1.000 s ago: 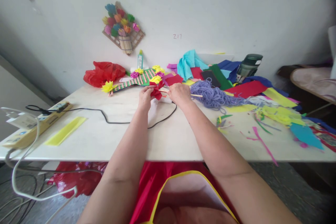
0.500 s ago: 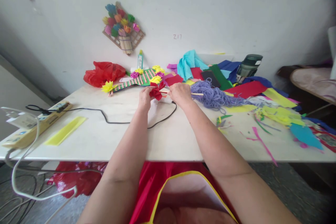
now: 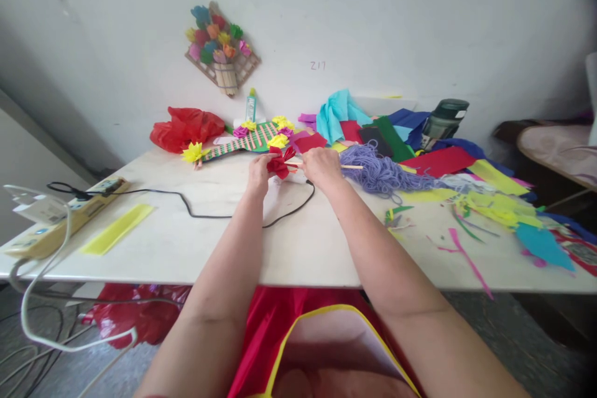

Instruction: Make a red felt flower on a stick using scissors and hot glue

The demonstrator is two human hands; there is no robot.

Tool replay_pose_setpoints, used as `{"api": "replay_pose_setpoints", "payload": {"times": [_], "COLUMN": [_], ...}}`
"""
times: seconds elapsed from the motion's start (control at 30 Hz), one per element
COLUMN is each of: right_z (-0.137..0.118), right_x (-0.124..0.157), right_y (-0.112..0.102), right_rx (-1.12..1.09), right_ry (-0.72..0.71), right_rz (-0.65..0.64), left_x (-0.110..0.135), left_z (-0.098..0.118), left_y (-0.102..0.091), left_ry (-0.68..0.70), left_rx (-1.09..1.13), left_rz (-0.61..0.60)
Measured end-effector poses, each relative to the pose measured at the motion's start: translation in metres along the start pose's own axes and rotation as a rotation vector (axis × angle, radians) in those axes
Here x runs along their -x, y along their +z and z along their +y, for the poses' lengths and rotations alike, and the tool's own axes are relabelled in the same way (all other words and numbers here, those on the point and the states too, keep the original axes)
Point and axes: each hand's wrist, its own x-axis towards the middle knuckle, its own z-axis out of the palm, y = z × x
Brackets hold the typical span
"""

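Observation:
My left hand (image 3: pixel 259 173) is closed on a red paper flower (image 3: pixel 278 163), held just above the table. Closed around a thin wooden stick (image 3: pixel 353 167) is my right hand (image 3: pixel 321 165); the stick's bare end pokes out to the right. The stick's other end reaches the flower's base, where the two hands nearly meet. Behind them lies a green craft piece (image 3: pixel 242 146) with pale strips across it and yellow and purple paper flowers on it. Purple yarn (image 3: pixel 373 168) is heaped just right of my right hand.
A power strip (image 3: pixel 69 217) stands at the left, its black cord (image 3: pixel 205 216) crossing the table. Nearby lies a yellow paper strip (image 3: pixel 117 229). A red plastic bag (image 3: pixel 184 129), glue bottle (image 3: pixel 250 106), dark bottle (image 3: pixel 445 123) and coloured paper (image 3: pixel 436 158) line the back.
The view has shifted slightly. Both hands keep their hold on the flower and stick, with almost no movement.

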Motion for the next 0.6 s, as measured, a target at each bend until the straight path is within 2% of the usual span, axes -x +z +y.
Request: {"api": "replay_pose_setpoints", "payload": {"times": [0.6], "right_z": [-0.0013], "right_x": [0.001], "right_y": [-0.0038], "right_rx": [0.021], "right_ry": [-0.013], "right_rz": [-0.036], "left_x": [0.0023], "left_z": [0.0031], "left_y": [-0.0001], "left_ry": [0.016], "left_rx": [-0.058], "left_rz": [0.01]}}
